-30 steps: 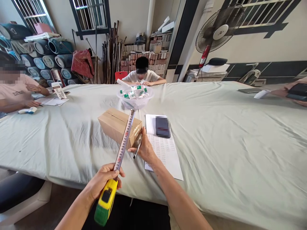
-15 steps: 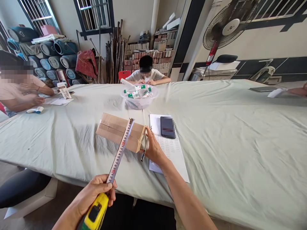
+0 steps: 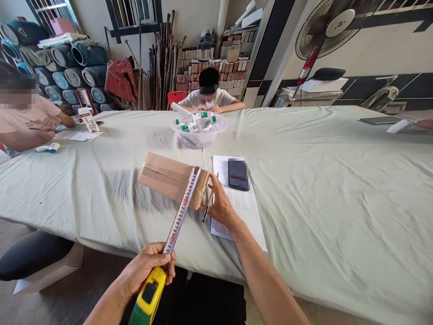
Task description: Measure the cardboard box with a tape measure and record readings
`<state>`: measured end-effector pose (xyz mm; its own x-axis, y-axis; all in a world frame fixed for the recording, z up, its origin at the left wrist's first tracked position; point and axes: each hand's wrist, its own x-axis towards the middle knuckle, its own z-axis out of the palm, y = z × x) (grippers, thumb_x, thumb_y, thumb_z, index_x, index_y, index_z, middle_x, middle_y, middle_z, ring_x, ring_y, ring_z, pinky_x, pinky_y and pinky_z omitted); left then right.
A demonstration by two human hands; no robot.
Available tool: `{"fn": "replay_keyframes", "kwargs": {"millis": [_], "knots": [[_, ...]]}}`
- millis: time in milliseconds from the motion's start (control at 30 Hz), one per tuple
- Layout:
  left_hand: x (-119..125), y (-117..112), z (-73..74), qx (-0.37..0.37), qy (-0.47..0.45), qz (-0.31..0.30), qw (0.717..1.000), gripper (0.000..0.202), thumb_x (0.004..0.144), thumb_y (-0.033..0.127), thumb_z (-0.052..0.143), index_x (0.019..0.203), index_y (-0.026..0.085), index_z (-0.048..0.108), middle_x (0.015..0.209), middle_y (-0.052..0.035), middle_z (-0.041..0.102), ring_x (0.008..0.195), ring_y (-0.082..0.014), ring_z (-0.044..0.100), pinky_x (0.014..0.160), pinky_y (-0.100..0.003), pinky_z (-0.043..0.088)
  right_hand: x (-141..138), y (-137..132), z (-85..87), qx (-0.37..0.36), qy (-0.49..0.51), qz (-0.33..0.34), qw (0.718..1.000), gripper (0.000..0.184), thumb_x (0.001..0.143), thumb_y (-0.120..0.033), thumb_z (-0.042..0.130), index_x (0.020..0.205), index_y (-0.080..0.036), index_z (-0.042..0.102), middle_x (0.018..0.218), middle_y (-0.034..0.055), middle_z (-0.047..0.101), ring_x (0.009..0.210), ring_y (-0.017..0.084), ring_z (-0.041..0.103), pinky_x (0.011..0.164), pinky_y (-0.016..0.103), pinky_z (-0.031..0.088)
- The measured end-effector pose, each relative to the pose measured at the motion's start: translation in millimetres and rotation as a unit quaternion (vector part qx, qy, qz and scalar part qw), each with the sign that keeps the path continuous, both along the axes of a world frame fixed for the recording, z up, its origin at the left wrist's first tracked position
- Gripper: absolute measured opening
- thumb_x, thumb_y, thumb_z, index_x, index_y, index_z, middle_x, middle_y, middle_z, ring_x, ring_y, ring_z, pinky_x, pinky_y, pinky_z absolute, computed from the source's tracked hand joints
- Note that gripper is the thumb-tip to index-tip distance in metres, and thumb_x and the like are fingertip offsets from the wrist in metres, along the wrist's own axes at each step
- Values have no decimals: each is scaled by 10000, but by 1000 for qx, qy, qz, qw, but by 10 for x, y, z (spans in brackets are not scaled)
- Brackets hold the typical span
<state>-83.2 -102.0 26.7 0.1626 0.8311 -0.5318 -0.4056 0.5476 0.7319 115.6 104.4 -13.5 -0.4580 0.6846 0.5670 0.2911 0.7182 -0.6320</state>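
My left hand (image 3: 147, 266) is closed around a yellow-and-green tape measure (image 3: 154, 289), thumb pressed on the blade where it leaves the case. The extended blade (image 3: 179, 219) slants up and away across a brown cardboard box (image 3: 165, 176), and its hooked tip reaches the box's top near the far edge, close to the right end. My right hand (image 3: 221, 203) grips the right end of the box, thumb and fingers at its corners. A pen (image 3: 205, 215) is also held in that hand, lying along the box's end. Some fingertips are hidden behind the box.
Right of the box, a printed sheet (image 3: 252, 221) lies under a dark phone-like object (image 3: 238, 174). A clear basin (image 3: 199, 141) of plastic bottles stands beyond. People sit at the far side and left; another person's hand (image 3: 424, 124) shows at right. The table has a pale cloth.
The tape measure has shifted right along the box, and its tip now lies nearer the box's right end. My right hand keeps its grip. The whole view has shifted slightly.
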Motion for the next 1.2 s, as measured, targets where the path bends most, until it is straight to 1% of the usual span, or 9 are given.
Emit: {"fn": "replay_keyframes", "kwargs": {"millis": [133, 267, 433, 600, 733, 900, 1033, 1133, 1200], "knots": [[21, 39, -33, 11, -2, -3, 1000, 97, 770, 254, 687, 764, 158, 682, 617, -69, 683, 535, -170, 623, 563, -261, 455, -2, 15, -23, -11, 14, 1, 1000, 1146, 711, -317, 771, 1524, -276, -35, 1586, 130, 171, 1454, 327, 209, 1097, 524, 391], [41, 66, -26, 24, 9, 1, 1000, 130, 765, 272, 699, 783, 147, 670, 622, -63, 677, 548, -158, 610, 581, -261, 455, -1, 39, -30, -32, 23, -3, 999, 1154, 698, -391, 782, 1527, -265, -10, 1585, 139, 179, 1458, 330, 194, 1132, 545, 317], [-83, 68, 108, 65, 106, -81, 989, 221, 793, 352, 666, 822, 133, 664, 640, -60, 663, 617, -153, 594, 632, -257, 433, 63, 64, 31, -142, 118, 34, 982, 1112, 679, -526, 760, 1524, -263, 87, 1593, 121, 165, 1466, 322, 168, 1147, 542, 270], [-433, 207, 310, 90, 323, -153, 930, 237, 845, 358, 555, 886, 149, 658, 628, -18, 621, 565, -132, 519, 552, -227, 371, 178, 29, 158, -253, 149, 77, 953, 1024, 709, -472, 751, 1514, -304, 141, 1576, 108, 233, 1436, 312, 265, 1076, 509, 383], [-761, 445, 539, 113, 425, -211, 873, 270, 830, 389, 539, 903, 167, 673, 616, 14, 589, 486, -114, 426, 486, -213, 316, 221, 4, 242, -264, 125, 89, 952, 955, 718, -448, 743, 1498, -338, 203, 1572, 92, 252, 1424, 322, 290, 1037, 502, 418], [-1091, 828, 931, 149, 481, -308, 807, 267, 798, 383, 551, 854, 180, 714, 561, 8, 582, 550, -148, 493, 556, -220, 358, 230, -2, 294, -276, 110, 102, 949, 923, 702, -473, 745, 1478, -343, 262, 1550, 85, 307, 1393, 317, 345, 1023, 489, 435], [-1273, 1150, 1225, 142, 516, -347, 770, 242, 744, 342, 582, 846, 173, 722, 564, 3, 566, 545, -149, 474, 527, -226, 321, 232, -1, 298, -276, 117, 125, 946, 889, 712, -455, 745, 1466, -361, 283, 1549, 68, 316, 1399, 313, 337, 1040, 503, 424], [-1341, 1356, 1367, 144, 532, -383, 741, 231, 738, 284, 568, 865, 162, 716, 565, 3, 547, 556, -148, 471, 535, -231, 309, 228, 7, 286, -276, 115, 139, 944, 889, 717, -447, 747, 1467, -375, 275, 1546, 60, 324, 1403, 311, 331, 1048, 506, 421], [-1352, 1458, 1417, 141, 535, -391, 736, 215, 726, 245, 567, 863, 159, 709, 546, 9, 534, 544, -141, 453, 537, -232, 301, 225, 11, 277, -276, 111, 141, 944, 884, 724, -446, 742, 1468, -381, 270, 1546, 58, 324, 1399, 315, 336, 1047, 514, 423]]}}
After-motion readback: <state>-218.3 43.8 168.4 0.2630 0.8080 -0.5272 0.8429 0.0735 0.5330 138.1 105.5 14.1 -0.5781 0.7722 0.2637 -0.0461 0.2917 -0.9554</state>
